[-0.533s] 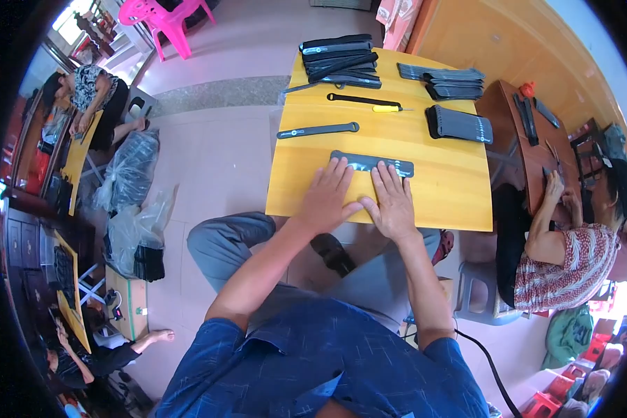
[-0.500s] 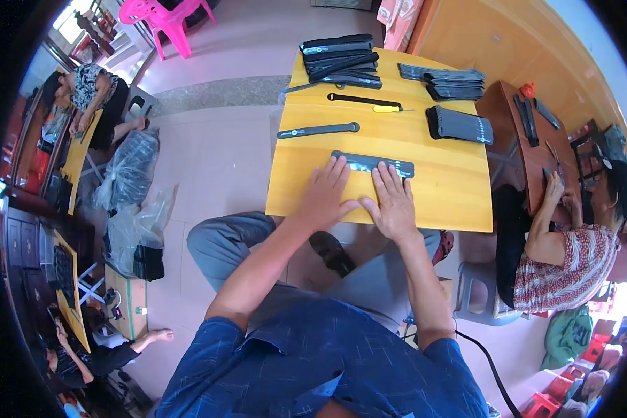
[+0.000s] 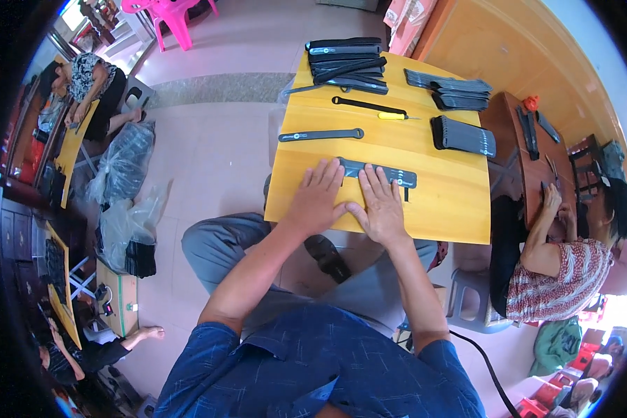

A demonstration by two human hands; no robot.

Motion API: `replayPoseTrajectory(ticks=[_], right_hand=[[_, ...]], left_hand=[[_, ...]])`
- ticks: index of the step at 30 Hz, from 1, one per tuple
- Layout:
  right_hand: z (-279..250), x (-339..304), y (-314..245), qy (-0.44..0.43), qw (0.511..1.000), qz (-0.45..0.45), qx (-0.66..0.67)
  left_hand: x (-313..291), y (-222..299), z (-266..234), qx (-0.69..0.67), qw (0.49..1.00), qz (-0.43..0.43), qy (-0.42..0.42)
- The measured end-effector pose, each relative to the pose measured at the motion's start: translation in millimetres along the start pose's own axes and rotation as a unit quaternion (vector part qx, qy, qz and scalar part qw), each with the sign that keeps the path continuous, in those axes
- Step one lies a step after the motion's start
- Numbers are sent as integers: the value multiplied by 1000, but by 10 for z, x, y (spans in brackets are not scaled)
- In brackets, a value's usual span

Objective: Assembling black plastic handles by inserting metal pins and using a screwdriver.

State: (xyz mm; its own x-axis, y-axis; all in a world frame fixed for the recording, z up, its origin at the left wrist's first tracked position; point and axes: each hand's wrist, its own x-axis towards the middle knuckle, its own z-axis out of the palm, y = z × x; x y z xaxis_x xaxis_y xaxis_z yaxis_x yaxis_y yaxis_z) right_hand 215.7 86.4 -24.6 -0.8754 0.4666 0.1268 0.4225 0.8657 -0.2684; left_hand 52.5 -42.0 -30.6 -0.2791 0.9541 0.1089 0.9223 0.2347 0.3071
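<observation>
Both hands lie palm down on the yellow table, fingers stretched out and thumb tips close together. My left hand (image 3: 316, 202) rests with its fingertips at the left end of a dark grey printed strap-like piece (image 3: 401, 178). My right hand (image 3: 380, 209) has its fingertips over the middle of that piece. A short black strip end (image 3: 406, 195) sticks out from beneath it on the near side. Beyond the hands lie a grey strap with a round holed end (image 3: 320, 135), a narrow black strap with a loop end (image 3: 369, 105) and a yellow-handled pointed tool (image 3: 393, 116).
Stacks of dark straps (image 3: 347, 66) sit at the far left of the yellow table (image 3: 439, 212). Grey bundles (image 3: 453, 89) and a thicker stack (image 3: 465, 135) lie at its right. A person works at a brown table (image 3: 508, 136) on the right; others sit on the left.
My hands remain flat and the grey piece stays under the fingers. The piece's bright glare has faded, and a black strip end now shows below it. The whole view has shifted slightly.
</observation>
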Motion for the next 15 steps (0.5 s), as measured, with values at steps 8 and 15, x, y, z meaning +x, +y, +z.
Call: replayPoseTrajectory(ticks=[8, 15], right_hand=[[-179, -240, 400, -12, 998, 67, -18], [-173, -389, 632, 28, 988, 149, -15]], left_hand=[[-20, 19, -111, -3, 1000, -6, -2], [-31, -42, -58, 4, 1000, 11, -3]])
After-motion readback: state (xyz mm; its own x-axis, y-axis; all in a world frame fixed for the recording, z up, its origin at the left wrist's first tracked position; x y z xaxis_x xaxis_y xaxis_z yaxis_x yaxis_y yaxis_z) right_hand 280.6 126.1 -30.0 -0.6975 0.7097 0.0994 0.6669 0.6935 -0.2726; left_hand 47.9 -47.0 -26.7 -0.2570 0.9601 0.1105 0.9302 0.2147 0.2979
